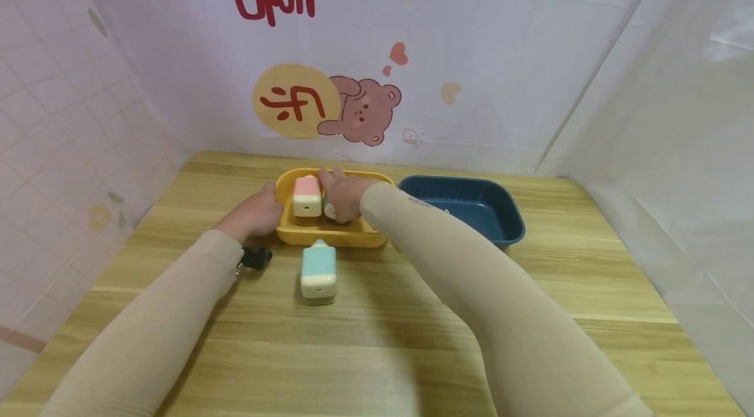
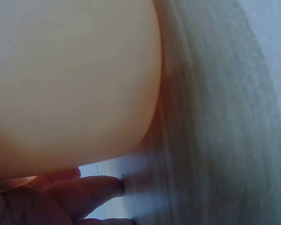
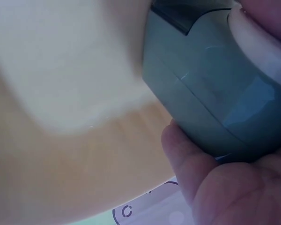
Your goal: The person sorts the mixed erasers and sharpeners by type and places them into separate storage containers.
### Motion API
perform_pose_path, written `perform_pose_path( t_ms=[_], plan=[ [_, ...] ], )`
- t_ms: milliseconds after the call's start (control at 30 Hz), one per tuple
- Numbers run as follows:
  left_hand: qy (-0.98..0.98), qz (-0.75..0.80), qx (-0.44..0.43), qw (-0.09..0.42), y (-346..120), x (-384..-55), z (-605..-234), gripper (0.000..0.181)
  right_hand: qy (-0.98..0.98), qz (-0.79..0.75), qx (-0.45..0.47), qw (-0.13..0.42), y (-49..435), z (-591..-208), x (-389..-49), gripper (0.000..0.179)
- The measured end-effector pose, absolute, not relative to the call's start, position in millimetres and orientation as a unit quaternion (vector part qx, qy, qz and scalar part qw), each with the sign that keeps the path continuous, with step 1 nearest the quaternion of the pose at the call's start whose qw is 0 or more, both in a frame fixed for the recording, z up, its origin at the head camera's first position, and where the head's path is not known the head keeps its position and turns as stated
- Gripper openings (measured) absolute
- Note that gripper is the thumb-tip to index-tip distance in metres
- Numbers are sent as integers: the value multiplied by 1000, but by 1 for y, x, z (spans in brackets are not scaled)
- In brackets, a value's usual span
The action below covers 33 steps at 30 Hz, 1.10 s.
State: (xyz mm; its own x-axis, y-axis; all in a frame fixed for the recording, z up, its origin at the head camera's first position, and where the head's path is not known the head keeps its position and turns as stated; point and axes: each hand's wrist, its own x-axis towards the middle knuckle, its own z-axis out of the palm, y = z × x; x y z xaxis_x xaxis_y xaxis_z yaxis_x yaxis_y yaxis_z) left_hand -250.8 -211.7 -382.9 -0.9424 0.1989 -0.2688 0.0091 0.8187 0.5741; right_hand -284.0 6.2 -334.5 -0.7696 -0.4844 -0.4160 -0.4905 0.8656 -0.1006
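Observation:
My right hand (image 1: 344, 196) reaches into the yellow tray (image 1: 330, 238) and grips a grey-green box-shaped thing with a cream end (image 3: 206, 89). Fingers and palm wrap its side in the right wrist view, and in the head view the hand hides most of it. To its left in the tray stands a similar pink and cream one (image 1: 307, 198). My left hand (image 1: 256, 213) holds the tray's left end, some fingers pointing down beside the wall in the left wrist view. In front of the tray, a light-blue and cream one (image 1: 319, 273) rests on the table.
A dark blue tray (image 1: 512, 207) stands right of the yellow one, partly behind my right forearm. The wooden table (image 1: 353, 358) meets a printed cloth (image 1: 489, 76) at the back and sides. A small black device (image 1: 257, 258) sits at my left wrist.

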Motion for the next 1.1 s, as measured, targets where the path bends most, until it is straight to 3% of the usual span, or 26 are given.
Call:
perform_pose_path(
  t_ms=[1100],
  plan=[
    [943, 282, 59, 166, -211, -250, -382, 55, 945, 11, -269, 186, 23, -317, -289, 92]
  ],
)
